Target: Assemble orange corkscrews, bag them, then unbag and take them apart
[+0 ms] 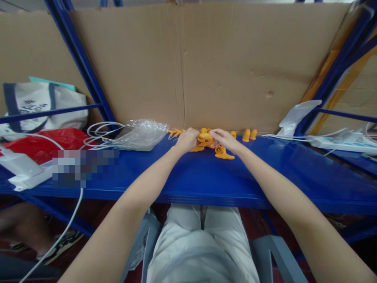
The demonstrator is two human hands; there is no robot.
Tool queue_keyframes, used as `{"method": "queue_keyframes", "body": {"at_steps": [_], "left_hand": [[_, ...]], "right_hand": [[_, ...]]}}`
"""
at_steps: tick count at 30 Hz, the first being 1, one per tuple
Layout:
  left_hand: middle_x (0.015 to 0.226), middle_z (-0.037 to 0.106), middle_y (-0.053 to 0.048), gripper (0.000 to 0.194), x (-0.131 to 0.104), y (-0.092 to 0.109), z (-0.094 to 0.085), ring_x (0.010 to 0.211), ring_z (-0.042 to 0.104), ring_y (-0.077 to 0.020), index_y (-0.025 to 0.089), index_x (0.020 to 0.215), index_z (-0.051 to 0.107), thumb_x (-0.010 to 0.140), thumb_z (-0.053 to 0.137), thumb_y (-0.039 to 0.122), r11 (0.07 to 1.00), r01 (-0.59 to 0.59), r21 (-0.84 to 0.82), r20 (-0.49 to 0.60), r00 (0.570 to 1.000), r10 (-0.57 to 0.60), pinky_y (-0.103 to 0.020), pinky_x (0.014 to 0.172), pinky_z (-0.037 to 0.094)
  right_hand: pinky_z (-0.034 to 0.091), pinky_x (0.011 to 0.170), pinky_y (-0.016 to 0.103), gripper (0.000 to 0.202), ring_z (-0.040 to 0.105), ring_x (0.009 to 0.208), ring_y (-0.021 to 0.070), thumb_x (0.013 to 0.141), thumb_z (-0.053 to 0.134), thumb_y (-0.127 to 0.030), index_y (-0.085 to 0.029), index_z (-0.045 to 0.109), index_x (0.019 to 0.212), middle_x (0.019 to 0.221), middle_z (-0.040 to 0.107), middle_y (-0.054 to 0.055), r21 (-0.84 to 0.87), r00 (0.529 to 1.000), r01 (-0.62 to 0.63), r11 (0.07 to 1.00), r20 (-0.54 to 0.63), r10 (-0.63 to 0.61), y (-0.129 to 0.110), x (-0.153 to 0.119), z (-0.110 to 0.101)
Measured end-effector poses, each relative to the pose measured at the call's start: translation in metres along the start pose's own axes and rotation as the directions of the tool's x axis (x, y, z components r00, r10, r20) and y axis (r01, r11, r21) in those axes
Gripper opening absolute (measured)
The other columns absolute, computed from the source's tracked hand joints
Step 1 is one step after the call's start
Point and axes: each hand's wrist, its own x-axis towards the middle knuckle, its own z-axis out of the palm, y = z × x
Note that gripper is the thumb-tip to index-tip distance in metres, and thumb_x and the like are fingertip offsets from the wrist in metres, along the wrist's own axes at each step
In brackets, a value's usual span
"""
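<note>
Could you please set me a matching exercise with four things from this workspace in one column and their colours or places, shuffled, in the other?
Column one:
1. Cloth bag
2. Tabletop
3. Cardboard
4. Pair of small orange pieces

Column two:
A. Blue and glossy
B. To the right of the right hand, near the back edge
C. White with dark blue bands, at the far left
D. Brown, rising behind the hands

Right pairs: 1-C, 2-A, 3-D, 4-B.
</note>
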Motion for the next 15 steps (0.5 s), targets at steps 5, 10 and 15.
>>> {"method": "queue_keyframes", "body": {"at_steps": [5,10,15], "left_hand": [[0.105,0.073,-0.012,0.030,-0.0005,0.0089,-0.0010,0.106,0.061,-0.0262,0.017,0.100,0.072,0.088,0.046,0.011,1.000,0.024,0.003,0.011,1.000,-0.024,-0.035,0.094,0.049],[0.105,0.072,-0.012,0.034,0.0000,0.0092,-0.0026,0.105,0.061,-0.0259,0.016,0.106,0.072,0.088,0.043,0.010,0.999,0.016,0.040,0.016,1.000,-0.017,-0.036,0.094,0.049],[0.106,0.072,-0.013,0.031,-0.0026,0.0099,-0.0066,0.104,0.064,-0.0255,0.016,0.102,0.072,0.087,0.045,0.012,0.995,0.004,0.096,0.048,0.999,-0.009,-0.034,0.089,0.050]], "right_hand": [[0.048,0.053,0.026,0.034,0.058,0.059,0.0142,0.087,0.063,-0.055,-0.025,0.056,0.102,0.073,0.060,-0.001,-0.075,0.999,0.047,0.996,0.002,-0.047,0.0113,0.0022,0.0006],[0.051,0.070,0.032,0.030,0.057,0.072,0.0161,0.087,0.062,-0.044,-0.023,0.057,0.108,0.081,0.060,-0.001,-0.301,0.972,0.205,0.931,-0.050,-0.230,0.0100,0.0010,-0.0020],[0.049,0.073,0.032,0.030,0.058,0.073,0.0167,0.089,0.059,-0.037,-0.020,0.058,0.113,0.087,0.063,0.002,-0.400,0.971,0.215,0.891,-0.010,-0.239,0.0039,-0.0027,-0.0054]]}}
